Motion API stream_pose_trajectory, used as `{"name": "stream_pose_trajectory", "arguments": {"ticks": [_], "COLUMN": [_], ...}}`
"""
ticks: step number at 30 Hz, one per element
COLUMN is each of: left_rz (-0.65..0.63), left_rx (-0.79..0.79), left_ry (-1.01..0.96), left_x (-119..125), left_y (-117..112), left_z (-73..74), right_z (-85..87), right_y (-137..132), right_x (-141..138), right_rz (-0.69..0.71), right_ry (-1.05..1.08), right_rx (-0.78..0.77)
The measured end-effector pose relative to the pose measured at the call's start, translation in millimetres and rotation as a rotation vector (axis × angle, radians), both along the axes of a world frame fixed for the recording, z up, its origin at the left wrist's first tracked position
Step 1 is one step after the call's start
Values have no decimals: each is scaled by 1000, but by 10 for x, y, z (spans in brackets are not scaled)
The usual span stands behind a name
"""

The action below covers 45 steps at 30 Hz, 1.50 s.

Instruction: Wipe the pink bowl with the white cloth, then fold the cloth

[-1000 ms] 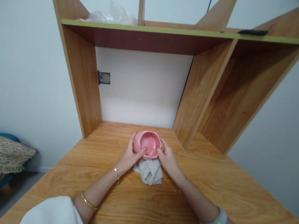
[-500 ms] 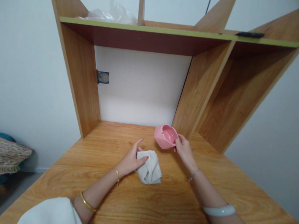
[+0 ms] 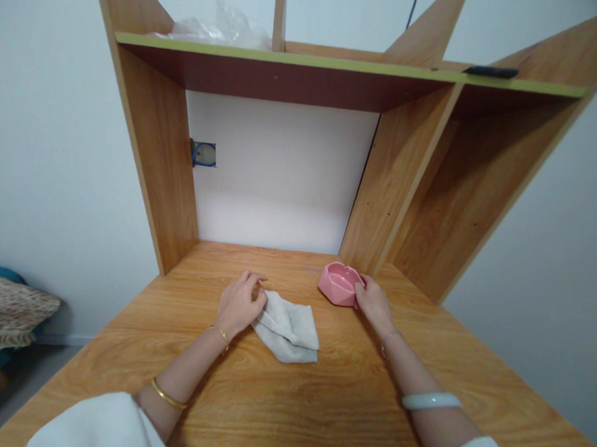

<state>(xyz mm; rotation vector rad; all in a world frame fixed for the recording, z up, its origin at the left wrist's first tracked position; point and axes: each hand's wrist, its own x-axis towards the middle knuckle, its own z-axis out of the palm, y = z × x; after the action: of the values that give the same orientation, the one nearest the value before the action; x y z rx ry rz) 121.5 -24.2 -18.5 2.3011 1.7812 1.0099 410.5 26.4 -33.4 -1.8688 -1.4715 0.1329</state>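
A pink faceted ashtray [image 3: 339, 289] with notches in its rim is on or just above the wooden desktop, its opening facing up. My right hand [image 3: 373, 303] grips its right side, thumb over the rim. To the left, a pale grey cloth [image 3: 293, 330] is spread in loose folds on the desk. The thumb and fingers of my left hand [image 3: 241, 304] are closed at the cloth's upper left corner, pinching it.
A wooden hutch with a shelf [image 3: 287, 57] rises behind the desktop [image 3: 279, 409]. On the shelf are a clear plastic bag [image 3: 221, 29] and a dark object [image 3: 491, 71]. An uncovered wall socket box [image 3: 203, 154] shows on the back wall. A patterned blanket [image 3: 11, 312] hangs at far left.
My right hand has lowered the ashtray slightly to the right and turned it more upright. My left hand has moved left, drawing the cloth's corner out so that it lies more spread.
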Motion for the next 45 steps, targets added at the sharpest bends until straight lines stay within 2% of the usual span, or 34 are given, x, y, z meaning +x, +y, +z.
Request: {"name": "stream_pose_trajectory", "arguments": {"ticks": [5,10,17,19,22,27,29,33,37,42,45], "left_rz": [-65,-13,18,21,28,20,24,41,39,-84,-181], "left_rx": [-14,-182,-204,-199,-177,-128,-117,-91,-70,14,45], "left_ry": [-12,-1,94,100,58,-72,-91,-80,-82,-159,-180], "left_x": [30,44,42,38,24,-6,-12,-12,-12,1,21], "left_y": [-19,-17,29,47,78,107,107,102,87,55,22], "left_z": [-1,-32,-90,-116,-154,-176,-173,-161,-148,-131,-121], "right_z": [-4,-8,121,185,246,206,162,85,44,47,65], "right_y": [-3,-9,-113,-171,-275,-408,-415,-377,-358,-393,-445], "right_x": [-1,-17,-135,-249,-480,-782,-814,-782,-767,-846,-903], "right_rz": [-1,2,-59,42,297,625,671,664,723,885,940], "right_ry": [-18,-29,-74,-71,-45,-69,-84,-149,-155,-15,153], "right_rx": [-27,-44,1,88,192,95,36,-52,-36,40,-28]}}
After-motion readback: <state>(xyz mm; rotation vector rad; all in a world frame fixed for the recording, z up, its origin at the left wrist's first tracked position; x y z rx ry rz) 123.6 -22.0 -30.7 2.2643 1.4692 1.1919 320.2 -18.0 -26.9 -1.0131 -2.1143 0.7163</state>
